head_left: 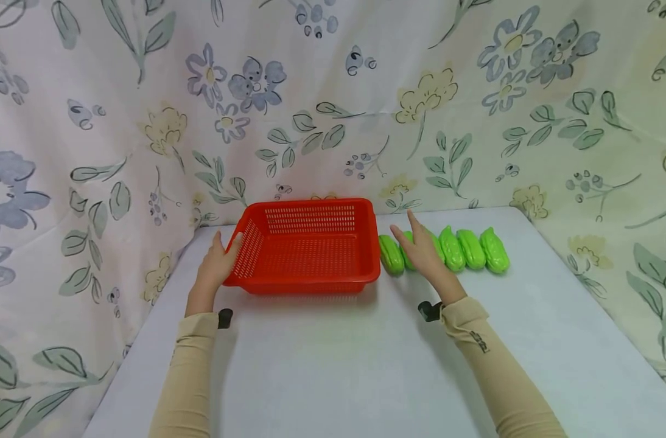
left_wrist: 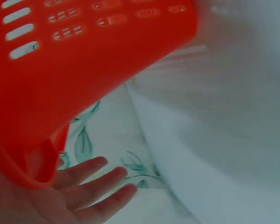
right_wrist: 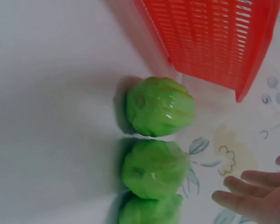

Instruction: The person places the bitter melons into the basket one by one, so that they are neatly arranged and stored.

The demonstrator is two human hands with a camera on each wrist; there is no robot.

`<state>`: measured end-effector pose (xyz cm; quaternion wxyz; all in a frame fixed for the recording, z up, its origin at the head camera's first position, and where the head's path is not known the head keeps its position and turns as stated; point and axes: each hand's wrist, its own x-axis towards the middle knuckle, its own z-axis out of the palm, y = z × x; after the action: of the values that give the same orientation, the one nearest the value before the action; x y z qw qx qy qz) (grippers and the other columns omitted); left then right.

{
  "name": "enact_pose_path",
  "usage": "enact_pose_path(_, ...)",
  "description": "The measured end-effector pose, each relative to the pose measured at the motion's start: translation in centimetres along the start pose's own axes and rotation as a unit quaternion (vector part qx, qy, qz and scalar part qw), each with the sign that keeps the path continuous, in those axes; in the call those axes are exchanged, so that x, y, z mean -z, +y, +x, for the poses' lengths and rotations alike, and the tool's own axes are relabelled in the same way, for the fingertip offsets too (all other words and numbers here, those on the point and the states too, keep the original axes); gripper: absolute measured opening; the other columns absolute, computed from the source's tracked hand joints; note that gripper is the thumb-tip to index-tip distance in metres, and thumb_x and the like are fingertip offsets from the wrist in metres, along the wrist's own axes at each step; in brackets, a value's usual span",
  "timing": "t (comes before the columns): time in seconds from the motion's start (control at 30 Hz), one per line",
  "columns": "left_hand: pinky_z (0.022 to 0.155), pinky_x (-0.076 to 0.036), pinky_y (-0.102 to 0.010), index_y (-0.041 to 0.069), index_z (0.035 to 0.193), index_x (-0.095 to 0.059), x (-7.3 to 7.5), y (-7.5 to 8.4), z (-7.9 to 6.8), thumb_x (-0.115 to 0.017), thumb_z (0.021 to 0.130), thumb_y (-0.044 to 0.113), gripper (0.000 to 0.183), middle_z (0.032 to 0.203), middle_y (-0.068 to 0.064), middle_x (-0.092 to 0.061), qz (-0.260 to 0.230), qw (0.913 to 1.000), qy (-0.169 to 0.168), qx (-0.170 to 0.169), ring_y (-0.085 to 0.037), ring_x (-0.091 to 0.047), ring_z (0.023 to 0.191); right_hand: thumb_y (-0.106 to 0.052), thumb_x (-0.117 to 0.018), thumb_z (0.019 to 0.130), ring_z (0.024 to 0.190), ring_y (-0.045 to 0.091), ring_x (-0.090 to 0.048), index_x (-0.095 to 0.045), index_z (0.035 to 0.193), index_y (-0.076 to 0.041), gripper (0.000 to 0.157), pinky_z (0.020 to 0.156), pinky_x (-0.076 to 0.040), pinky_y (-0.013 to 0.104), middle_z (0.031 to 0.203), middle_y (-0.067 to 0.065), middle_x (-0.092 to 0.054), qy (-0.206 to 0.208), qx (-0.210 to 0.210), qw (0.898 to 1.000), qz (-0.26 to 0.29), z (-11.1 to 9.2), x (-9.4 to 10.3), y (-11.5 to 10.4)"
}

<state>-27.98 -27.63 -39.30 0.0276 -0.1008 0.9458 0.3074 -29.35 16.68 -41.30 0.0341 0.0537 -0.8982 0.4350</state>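
A red plastic basket (head_left: 311, 286) with slotted walls stands on the white table, its inside bare. At its left end is my left hand (head_left: 217, 264), fingers extended and the thumb close to the rim. The left wrist view has these straight fingers beyond the red rim (left_wrist: 37, 182); whether they touch it I cannot tell. My right hand (head_left: 423, 252) hovers over a row of glossy, bumpy green bitter melons (head_left: 494, 250), with fingers spread and nothing held. It partly hides the middle ones. In the right wrist view, the melon nearest the basket (right_wrist: 161, 106) lies apart from the hand.
A floral curtain (head_left: 322, 152) hangs behind and on both sides of the white table (head_left: 333, 365). The bitter melons lie side by side just right of the basket, near the table's back edge. Small dark wrist devices (head_left: 430, 311) sit below the hands.
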Motion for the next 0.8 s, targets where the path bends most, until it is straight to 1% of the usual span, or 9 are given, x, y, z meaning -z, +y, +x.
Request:
enact_pose_path(0.1, 0.112, -0.023, -0.065, 0.003, 0.155, 0.011, 0.0, -0.5, 0.3, -0.015, 0.096, 0.07, 0.093, 0.154, -0.036, -0.02, -0.032, 0.9994, -0.011, 0.005, -0.052, -0.025, 0.141, -0.058, -0.037, 0.1, 0.149, 0.038, -0.016, -0.004, 0.158, -0.009, 0.083, 0.118, -0.019, 0.057, 0.164, 0.016, -0.012, 0.009, -0.007, 1.0, 0.026, 0.1, -0.5, 0.3)
enact_pose_path(0.2, 0.112, -0.026, -0.063, 0.004, 0.155, 0.011, -0.1, -0.9, 0.5, -0.013, 0.097, 0.067, 0.089, 0.152, -0.036, -0.026, -0.06, 0.998, -0.008, 0.018, -0.051, -0.03, 0.139, -0.056, -0.037, 0.101, 0.146, 0.041, -0.024, -0.007, 0.157, -0.007, 0.081, 0.117, -0.023, 0.057, 0.163, 0.019, -0.016, 0.02, -0.013, 0.998, 0.05, 0.2, -0.9, 0.5)
enact_pose_path(0.27, 0.112, -0.027, -0.062, 0.003, 0.155, 0.009, -0.2, -1.1, 0.7, -0.013, 0.098, 0.065, 0.087, 0.152, -0.036, -0.027, -0.07, 0.9972, -0.002, 0.026, -0.05, -0.032, 0.138, -0.054, -0.037, 0.101, 0.144, 0.043, -0.029, -0.009, 0.157, -0.006, 0.079, 0.116, -0.025, 0.058, 0.161, 0.022, -0.02, 0.029, -0.015, 0.998, 0.062, 0.2, -1.1, 0.6)
enact_pose_path(0.4, 0.112, -0.028, -0.061, 0.001, 0.155, 0.004, -0.6, -1.4, 1.0, -0.012, 0.1, 0.061, 0.083, 0.153, -0.036, -0.026, -0.072, 0.9969, 0.007, 0.03, -0.051, -0.031, 0.138, -0.054, -0.039, 0.101, 0.142, 0.043, -0.032, -0.01, 0.157, -0.008, 0.079, 0.113, -0.029, 0.058, 0.159, 0.024, -0.025, 0.039, -0.026, 0.996, 0.079, 0.3, -1.9, 0.8)
enact_pose_path(0.5, 0.113, -0.028, -0.06, 0.0, 0.155, 0.0, -0.9, -1.6, 1.3, -0.015, 0.101, 0.058, 0.081, 0.153, -0.036, -0.025, -0.073, 0.9968, 0.013, 0.031, -0.05, -0.031, 0.139, -0.056, -0.041, 0.099, 0.142, 0.042, -0.032, -0.01, 0.158, -0.01, 0.081, 0.113, -0.03, 0.058, 0.159, 0.023, -0.026, 0.036, -0.036, 0.995, 0.086, 0.4, -2.5, 0.9)
enact_pose_path(0.67, 0.113, -0.028, -0.059, 0.003, 0.156, -0.006, -1.3, -1.8, 1.6, -0.022, 0.103, 0.053, 0.075, 0.153, -0.034, -0.027, -0.071, 0.9969, 0.024, 0.024, -0.048, -0.031, 0.14, -0.057, -0.043, 0.098, 0.144, 0.04, -0.031, -0.009, 0.158, -0.013, 0.082, 0.114, -0.03, 0.057, 0.159, 0.021, -0.025, 0.032, -0.048, 0.994, 0.097, 0.7, -3.2, 1.3)
enact_pose_path(0.8, 0.112, -0.029, -0.06, 0.007, 0.157, -0.008, -1.5, -2.0, 1.9, -0.025, 0.104, 0.051, 0.071, 0.154, -0.032, -0.026, -0.066, 0.9973, 0.029, 0.011, -0.049, -0.031, 0.14, -0.056, -0.042, 0.099, 0.144, 0.041, -0.03, -0.009, 0.158, -0.011, 0.081, 0.114, -0.029, 0.056, 0.159, 0.022, -0.025, 0.034, -0.05, 0.993, 0.101, 0.9, -3.7, 1.6)
